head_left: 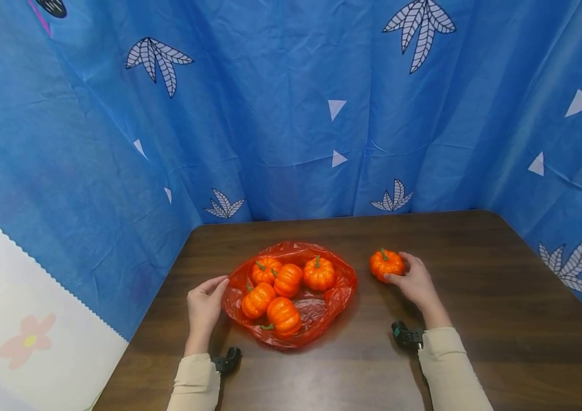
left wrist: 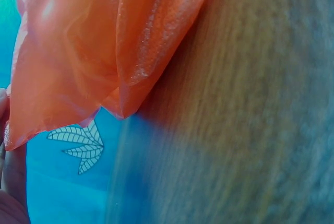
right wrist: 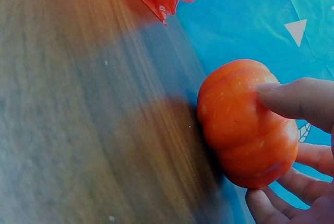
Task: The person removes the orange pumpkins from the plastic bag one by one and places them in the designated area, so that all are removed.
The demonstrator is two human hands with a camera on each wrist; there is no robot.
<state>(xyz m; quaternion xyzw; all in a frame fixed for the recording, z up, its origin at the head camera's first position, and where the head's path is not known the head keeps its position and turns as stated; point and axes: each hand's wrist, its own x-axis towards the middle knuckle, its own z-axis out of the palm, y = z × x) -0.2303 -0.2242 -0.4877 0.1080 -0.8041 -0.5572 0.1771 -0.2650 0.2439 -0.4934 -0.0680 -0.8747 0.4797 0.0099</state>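
The bag (head_left: 314, 311) is thin, translucent plastic film, glossy and crinkled. The pumpkins (head_left: 319, 273) have smooth, shiny, plastic-like skins. The table (head_left: 481, 285) shows wood grain with low sheen; the sleeves (head_left: 195, 379) are matt cloth.

Orange pumpkins (head_left: 288, 281), red bag (head_left: 339, 294), leaf-patterned blue curtain (head_left: 291, 103)

FREE: right side of tabletop (head_left: 501, 285); narrow gap between red bag (head_left: 339, 311) and lone pumpkin (head_left: 386, 265) | OBSTACLES: five pumpkins (head_left: 288, 280) inside bag, blue curtain (head_left: 291, 171) behind
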